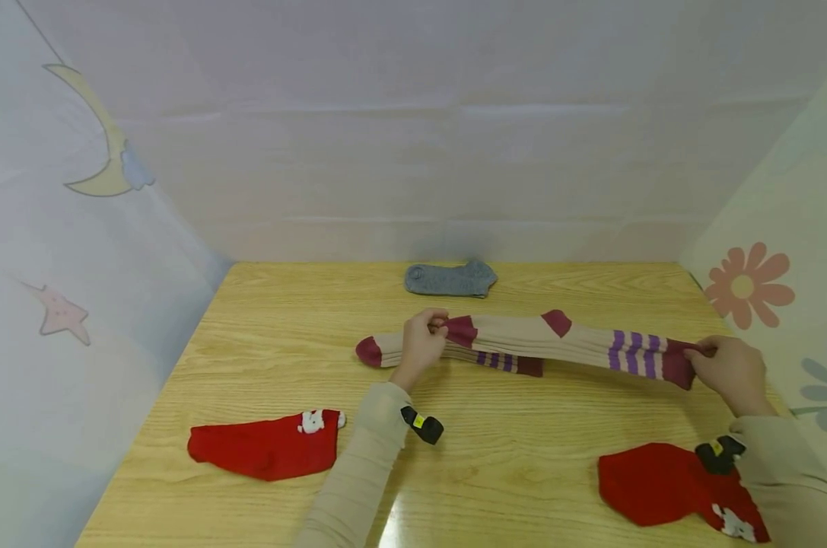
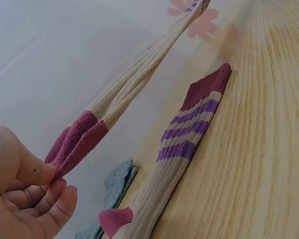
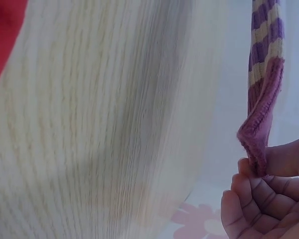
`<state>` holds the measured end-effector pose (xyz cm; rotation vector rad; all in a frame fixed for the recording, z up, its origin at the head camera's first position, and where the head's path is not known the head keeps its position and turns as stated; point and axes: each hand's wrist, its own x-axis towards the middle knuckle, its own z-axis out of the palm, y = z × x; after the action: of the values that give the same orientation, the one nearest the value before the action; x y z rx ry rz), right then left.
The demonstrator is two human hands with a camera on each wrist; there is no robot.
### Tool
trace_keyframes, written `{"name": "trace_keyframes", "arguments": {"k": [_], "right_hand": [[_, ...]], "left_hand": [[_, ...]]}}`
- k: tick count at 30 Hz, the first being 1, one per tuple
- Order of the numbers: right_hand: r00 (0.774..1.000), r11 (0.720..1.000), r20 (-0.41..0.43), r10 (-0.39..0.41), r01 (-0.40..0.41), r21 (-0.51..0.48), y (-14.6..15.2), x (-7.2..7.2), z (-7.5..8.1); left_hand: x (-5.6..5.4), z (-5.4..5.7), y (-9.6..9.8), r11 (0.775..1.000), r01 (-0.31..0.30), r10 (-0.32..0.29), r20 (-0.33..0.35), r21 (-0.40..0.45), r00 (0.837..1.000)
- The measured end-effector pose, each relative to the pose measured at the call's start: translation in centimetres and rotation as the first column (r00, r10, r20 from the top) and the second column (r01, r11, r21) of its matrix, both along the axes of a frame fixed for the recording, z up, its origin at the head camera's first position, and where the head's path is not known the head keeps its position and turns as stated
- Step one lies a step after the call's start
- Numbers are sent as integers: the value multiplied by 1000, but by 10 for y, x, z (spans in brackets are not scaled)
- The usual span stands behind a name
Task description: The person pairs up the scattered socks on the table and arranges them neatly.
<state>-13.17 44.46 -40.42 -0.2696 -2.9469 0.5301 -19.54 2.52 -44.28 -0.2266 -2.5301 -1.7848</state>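
A long cream ribbed sock with maroon toe, heel and cuff and purple stripes is stretched between both hands above the table. My left hand pinches its maroon toe between thumb and finger. At the other end, my right hand pinches the maroon cuff. A matching striped sock lies flat on the table behind the left hand, partly covered by that hand and the raised sock in the head view.
Folded grey socks lie at the table's back edge. One red sock with a white figure is at the left, another red sock at the front right, partly under the right forearm. Fabric walls surround the wooden table.
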Motion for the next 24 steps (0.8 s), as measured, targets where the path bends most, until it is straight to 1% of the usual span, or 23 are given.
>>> {"name": "trace_keyframes", "arguments": {"k": [7, 10, 14, 18, 20, 24], "right_hand": [[1000, 1000, -14, 16, -16, -14, -5, -1, 0], [999, 1000, -25, 26, -26, -8, -7, -2, -1], [999, 999, -38, 38, -38, -25, -14, -4, -2], [998, 998, -48, 47, -49, -48, -21, -6, -1], [997, 997, -49, 53, -56, -52, -24, -7, 0], [997, 997, -45, 63, -65, -44, -27, -8, 1]], "left_hand": [[-2, 1, -6, 1000, -22, 22, -6, -21, 1000], [-3, 1, -10, 999, -29, 28, -24, -30, 999], [-3, 0, -16, 999, -31, 30, -39, -31, 999], [-2, 0, -22, 999, -40, 39, -25, -33, 999], [-2, 0, -25, 998, -46, 45, -7, -33, 999], [-3, 0, -31, 998, -43, 44, 7, -36, 999]]}}
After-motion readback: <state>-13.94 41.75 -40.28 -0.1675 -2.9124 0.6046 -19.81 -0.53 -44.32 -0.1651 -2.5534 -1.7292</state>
